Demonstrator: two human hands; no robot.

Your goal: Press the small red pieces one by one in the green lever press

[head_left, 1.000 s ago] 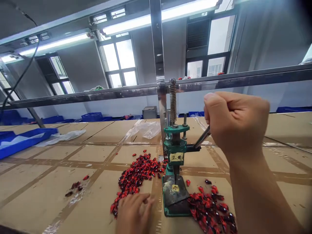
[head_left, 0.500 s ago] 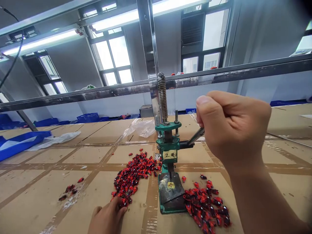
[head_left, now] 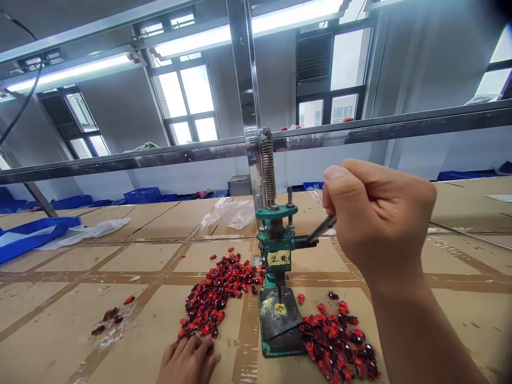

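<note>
since a moment ago my left hand (head_left: 187,362) has slid back, fingers loose on the red parts (head_left: 216,296) at the bench's near edge; right hand (head_left: 376,218) stays clenched around the lever (head_left: 322,230) of the green press (head_left: 280,298), labelled "2".

A broad worktable (head_left: 120,256) covered in taped cardboard sheets stretches far back. A steel post (head_left: 245,80) rises at its middle, crossed by a horizontal steel rail (head_left: 400,125). Fluorescent tube lights (head_left: 256,24) glow overhead. Dark-framed windows (head_left: 188,101) stand in the pale far wall (head_left: 120,112). Blue bins (head_left: 142,193) line the far edge, clear plastic bags (head_left: 232,210) nearby.
</note>
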